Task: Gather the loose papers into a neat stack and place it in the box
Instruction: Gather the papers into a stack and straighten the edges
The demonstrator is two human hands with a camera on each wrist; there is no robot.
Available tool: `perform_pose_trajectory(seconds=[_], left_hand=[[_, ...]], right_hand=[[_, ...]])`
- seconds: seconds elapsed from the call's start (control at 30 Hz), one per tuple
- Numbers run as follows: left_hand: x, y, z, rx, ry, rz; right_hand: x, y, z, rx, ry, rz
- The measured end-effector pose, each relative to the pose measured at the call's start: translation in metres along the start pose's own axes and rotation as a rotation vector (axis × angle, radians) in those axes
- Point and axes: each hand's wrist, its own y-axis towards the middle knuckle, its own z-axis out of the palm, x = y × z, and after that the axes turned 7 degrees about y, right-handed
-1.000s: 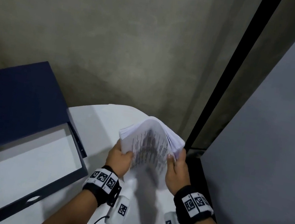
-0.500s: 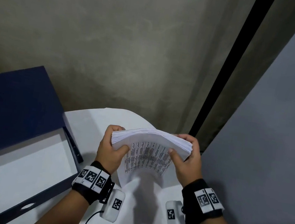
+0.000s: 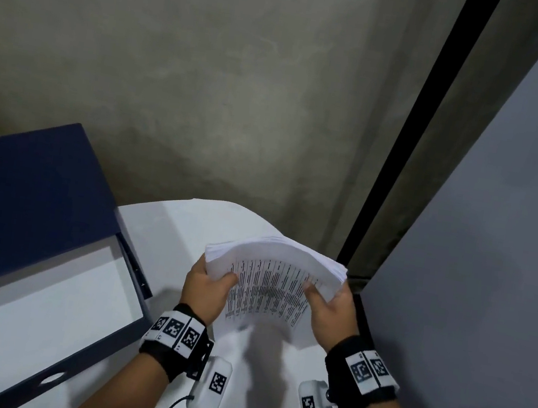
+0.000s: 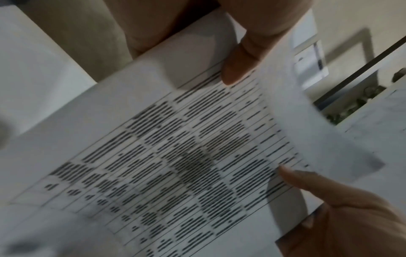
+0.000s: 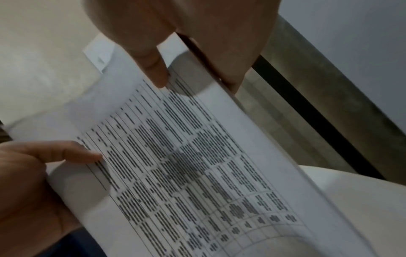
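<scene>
A thick stack of printed papers [image 3: 271, 273] is held upright above the white round table [image 3: 168, 224], its lower edge near the tabletop. My left hand [image 3: 206, 285] grips the stack's left side and my right hand [image 3: 329, 302] grips its right side, thumbs on the printed face. The left wrist view shows the table-printed sheet [image 4: 175, 156] filling the frame with my left thumb [image 4: 239, 66] pressed on it. In the right wrist view the same sheet [image 5: 186, 165] bows under my right thumb [image 5: 153, 69]. The open dark blue box [image 3: 40, 292] lies to the left, white inside.
The box's dark blue lid [image 3: 19, 196] stands open behind it at the left. A grey wall [image 3: 209, 74] is behind the table. A black frame post [image 3: 405, 136] and a grey panel [image 3: 493, 270] stand close at the right.
The stack, tilted and bowed a second ago, was turned level between both hands and now sits a little lower, with its top edge more even. The view shifted slightly.
</scene>
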Motion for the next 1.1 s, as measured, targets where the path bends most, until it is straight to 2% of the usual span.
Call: perform_pose_trajectory(seconds=[0.13,0.3,0.4,0.47,0.53,0.67,0.83,0.97,1.03,1.1], left_hand=[[0.009,0.004,0.001,0.027,-0.029,-0.027],[-0.012,0.001,-0.009,0.103,-0.157,0.209],[-0.028,0.0,-0.01,0.052,-0.211,0.292],[-0.032,0.002,-0.008,-0.007,-0.2,0.284],[-0.034,0.004,-0.006,-0.053,-0.169,0.249],[-0.037,0.008,-0.007,-0.064,-0.167,0.214],[-0.031,0.009,-0.011,-0.044,-0.207,0.228],[-0.012,0.001,-0.015,0.141,-0.359,0.282],[0.004,-0.001,-0.016,0.202,-0.304,0.212],[0.016,0.0,-0.015,0.13,-0.099,0.143]], right_hand=[[0.001,0.001,0.0,-0.013,0.012,0.035],[0.019,-0.001,0.002,-0.018,0.141,-0.086],[0.032,0.0,0.007,-0.082,0.17,-0.169],[0.038,0.003,0.013,-0.157,0.151,-0.173],[0.04,0.008,0.017,-0.23,0.14,-0.116],[0.04,0.012,0.02,-0.264,0.148,-0.082],[0.042,0.013,0.017,-0.205,0.155,-0.097],[0.026,0.001,0.002,-0.026,0.194,-0.161],[0.012,-0.006,-0.005,0.036,0.167,-0.156],[0.0,-0.008,-0.006,0.026,0.082,-0.136]])
